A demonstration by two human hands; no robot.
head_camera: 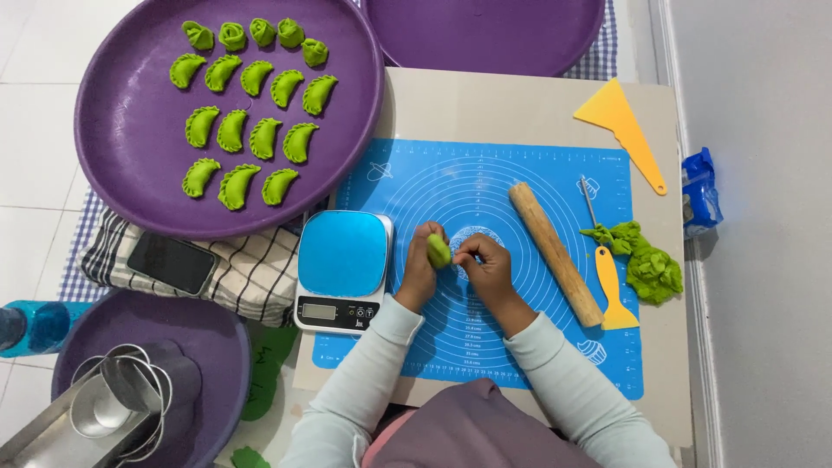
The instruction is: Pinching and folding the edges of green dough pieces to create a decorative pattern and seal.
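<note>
Over the blue silicone mat (pixel 485 186), my left hand (pixel 420 269) grips a small green dough piece (pixel 438 250). My right hand (pixel 484 264) pinches the same piece from the right side. A large purple tray (pixel 130 130) at the upper left holds several green folded dumplings (pixel 247 117) in rows. A wooden rolling pin (pixel 555 253) lies on the mat just right of my hands.
A blue-topped kitchen scale (pixel 342 270) sits left of my hands. A green dough lump (pixel 650 264), a small yellow spatula (pixel 614 290) and a yellow scraper (pixel 624 126) lie at the right. A phone (pixel 172 263) rests on a checked cloth. Metal cutters (pixel 117 403) sit in a lower-left purple tray.
</note>
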